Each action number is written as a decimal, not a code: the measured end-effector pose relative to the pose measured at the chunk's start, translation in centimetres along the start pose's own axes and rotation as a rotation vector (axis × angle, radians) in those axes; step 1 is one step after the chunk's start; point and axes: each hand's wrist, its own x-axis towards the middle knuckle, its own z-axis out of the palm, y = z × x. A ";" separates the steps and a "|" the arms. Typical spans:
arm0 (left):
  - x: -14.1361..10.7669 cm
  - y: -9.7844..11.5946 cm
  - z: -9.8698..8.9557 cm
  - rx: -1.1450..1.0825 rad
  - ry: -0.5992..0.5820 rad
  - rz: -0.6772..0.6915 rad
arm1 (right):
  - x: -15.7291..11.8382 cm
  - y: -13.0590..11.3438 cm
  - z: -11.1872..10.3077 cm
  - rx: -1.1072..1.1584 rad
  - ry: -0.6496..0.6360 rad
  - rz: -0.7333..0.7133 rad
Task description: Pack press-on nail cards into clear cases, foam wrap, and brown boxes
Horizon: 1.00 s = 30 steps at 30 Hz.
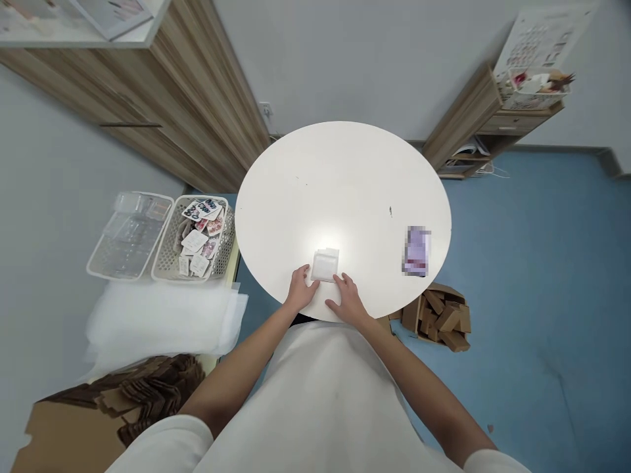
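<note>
A small clear plastic box (325, 265) with a whitish look lies flat near the front edge of the round white table (345, 171). Beside its left front corner is my left hand (300, 290), fingers and thumb apart. My right hand (349, 299) is at the right front corner, its thumb spread away from the fingers and its fingertips at the box edge. Whether the fingertips press on the box cannot be made out. Neither hand is wrapped round anything.
A blurred purple item (417, 251) lies on the table's right side. At left stand a white basket (229, 233) of printed cards, a bin of clear plastic boxes (131, 230), white foam sheets (162, 315) and stacked flat cardboard (73, 427). Small brown boxes (448, 318) fill a carton at right.
</note>
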 end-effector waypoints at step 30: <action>7.7 -6.4 -14.8 0.041 0.221 -0.018 | 16.3 -14.3 9.3 0.076 -0.211 -0.094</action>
